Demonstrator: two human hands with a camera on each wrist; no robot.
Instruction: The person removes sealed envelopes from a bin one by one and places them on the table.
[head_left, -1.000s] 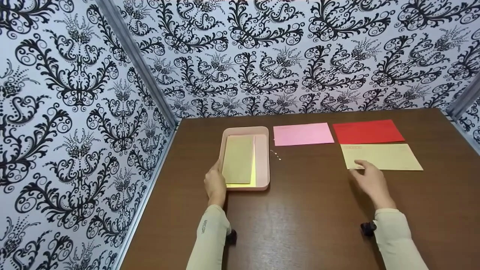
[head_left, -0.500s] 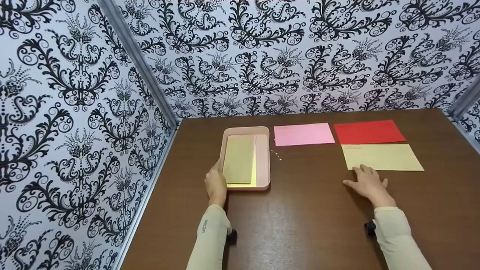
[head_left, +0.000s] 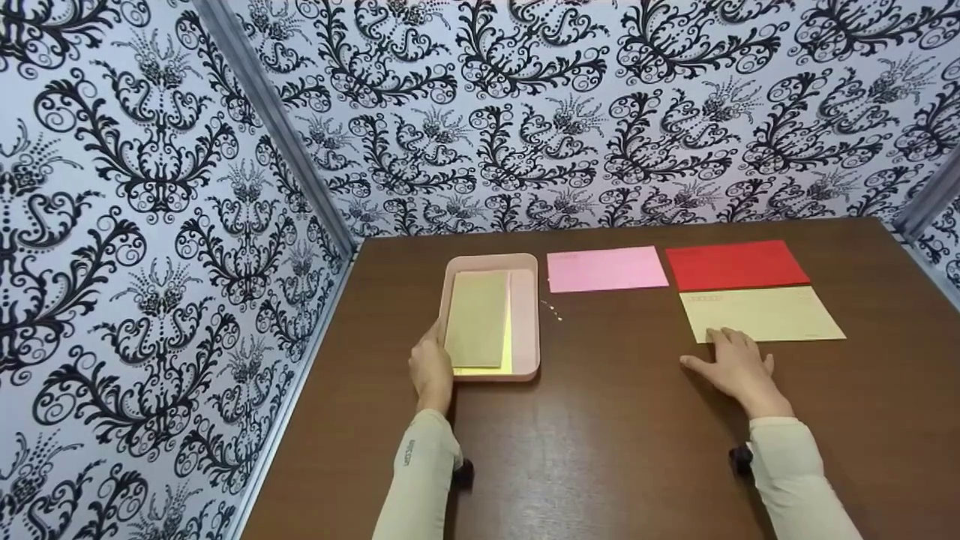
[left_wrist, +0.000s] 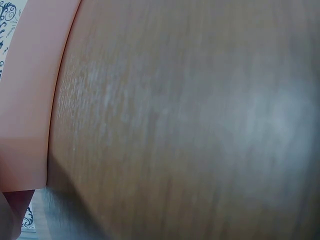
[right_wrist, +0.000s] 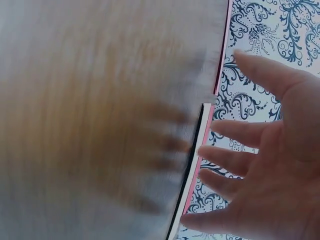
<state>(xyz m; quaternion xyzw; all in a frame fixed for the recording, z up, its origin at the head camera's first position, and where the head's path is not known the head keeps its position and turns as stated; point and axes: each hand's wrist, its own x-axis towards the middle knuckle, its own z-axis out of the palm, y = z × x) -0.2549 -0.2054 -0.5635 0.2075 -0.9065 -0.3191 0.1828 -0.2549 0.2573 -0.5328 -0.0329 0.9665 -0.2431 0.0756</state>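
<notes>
In the head view, my left hand grips the left side of a shallow pale pink tray; the tray's wall fills the left edge of the left wrist view. Inside the tray a tan envelope lies over a yellow one, with a thin pink edge showing. My right hand has its fingers extended and spread, fingertips at the near edge of a cream envelope lying flat. The right wrist view shows the right palm and fingertips against the envelope's edge.
A red envelope lies directly behind the cream one, their edges meeting. Left of it is a pink envelope. A few small light specks mark the brown table beside the tray. Patterned walls stand behind and at left.
My right hand has gone from a loosely curved pose above the cream envelope to spread fingers at its near edge. The cream envelope has shifted slightly toward the red one. My left hand stays put.
</notes>
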